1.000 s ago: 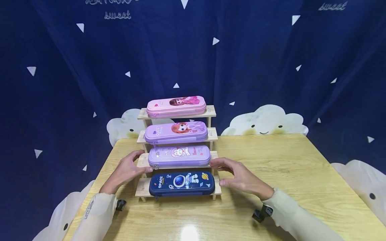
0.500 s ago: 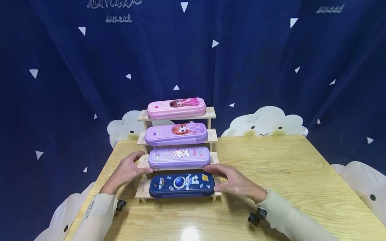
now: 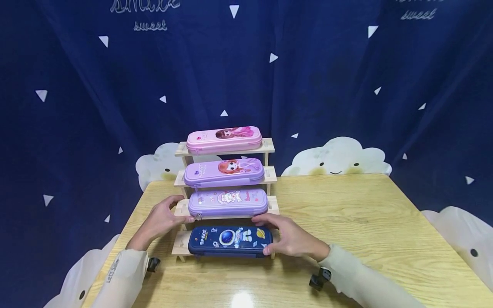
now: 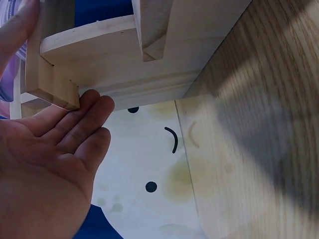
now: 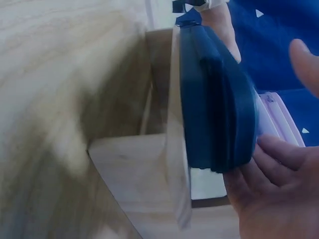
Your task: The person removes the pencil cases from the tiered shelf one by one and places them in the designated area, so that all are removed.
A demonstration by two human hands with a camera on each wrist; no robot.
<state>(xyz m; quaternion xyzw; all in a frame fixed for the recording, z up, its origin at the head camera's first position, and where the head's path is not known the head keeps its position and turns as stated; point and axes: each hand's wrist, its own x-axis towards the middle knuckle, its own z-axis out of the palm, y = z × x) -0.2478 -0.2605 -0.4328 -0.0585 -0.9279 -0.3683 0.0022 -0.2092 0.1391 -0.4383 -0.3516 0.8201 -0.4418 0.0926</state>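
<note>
A navy pencil case with an astronaut print lies on the lowest step of a wooden tiered stand. My right hand holds its right end, index finger at the back and thumb over the near corner in the head view. From the right wrist, the fingers touch the case's side. My left hand grips the left end of the second step, thumb on the front and fingers behind the board. Directly above that step's edge sits a lilac pencil case with a bunny print.
Higher on the stand are a purple pencil case and a pink one, each with a doll print. The stand is on a wooden table. A dark blue curtain with clouds hangs behind.
My right hand has moved left and forward from the stand's right side onto the navy pencil case, which has shifted slightly toward me. The left hand keeps its place.
</note>
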